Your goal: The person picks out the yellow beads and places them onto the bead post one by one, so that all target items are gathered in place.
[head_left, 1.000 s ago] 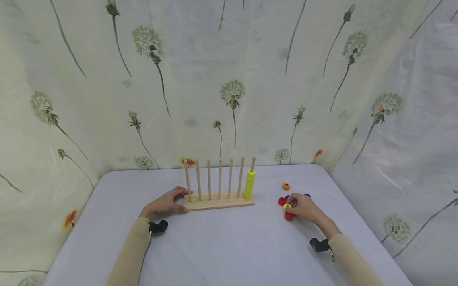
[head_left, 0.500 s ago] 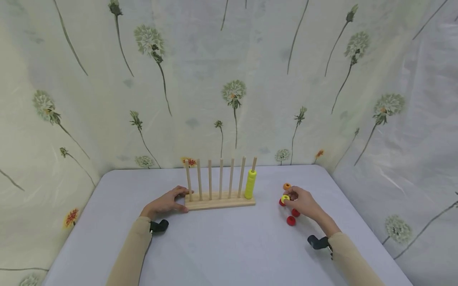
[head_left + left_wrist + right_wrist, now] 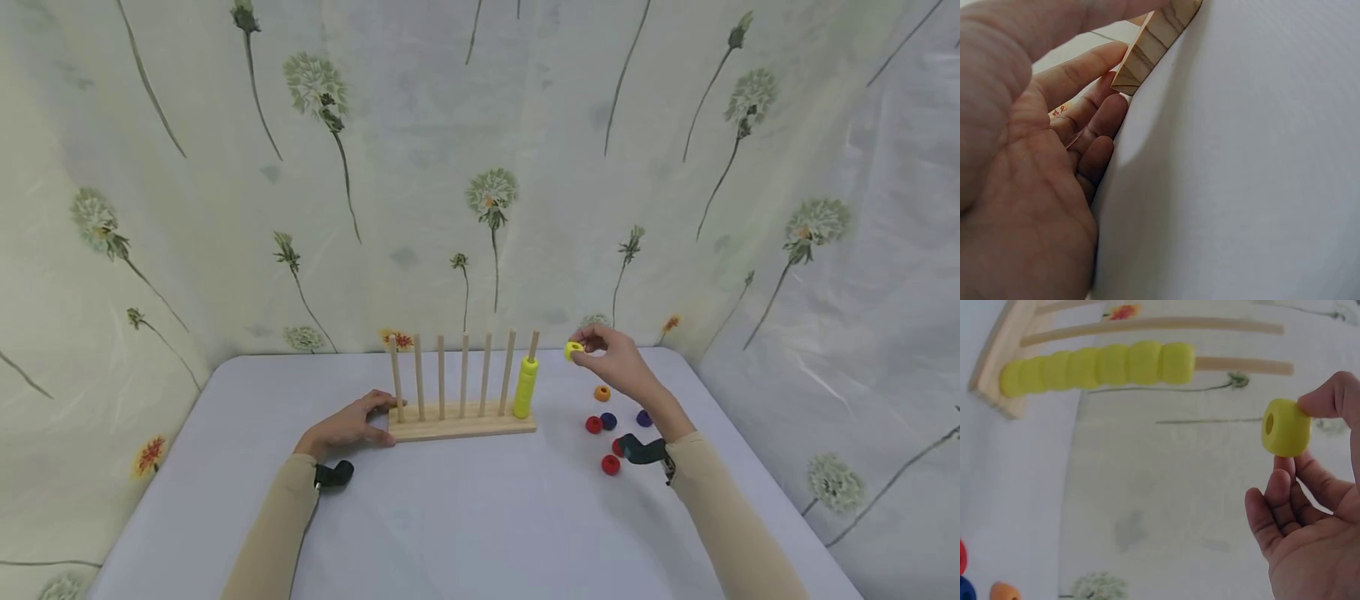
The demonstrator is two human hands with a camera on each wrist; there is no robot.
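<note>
A wooden peg rack stands on the table with a row of upright pegs. Its right-hand peg carries a stack of yellow beads, and the top of that peg is bare. At the rack's left end my left hand grips the base between thumb and fingers; the left wrist view shows the base's end between them. My right hand pinches a yellow bead between thumb and fingers, raised above the table to the right of the stack. The bead's hole is visible and the peg tip is a short way off.
Loose beads lie right of the rack: an orange bead, a red bead, a dark blue bead, another blue bead and more red ones. A flower-patterned curtain hangs behind the table.
My right hand has lifted the yellow bead from among the loose beads, moving it up and left towards the stack. The left hand and rack stay in place.
</note>
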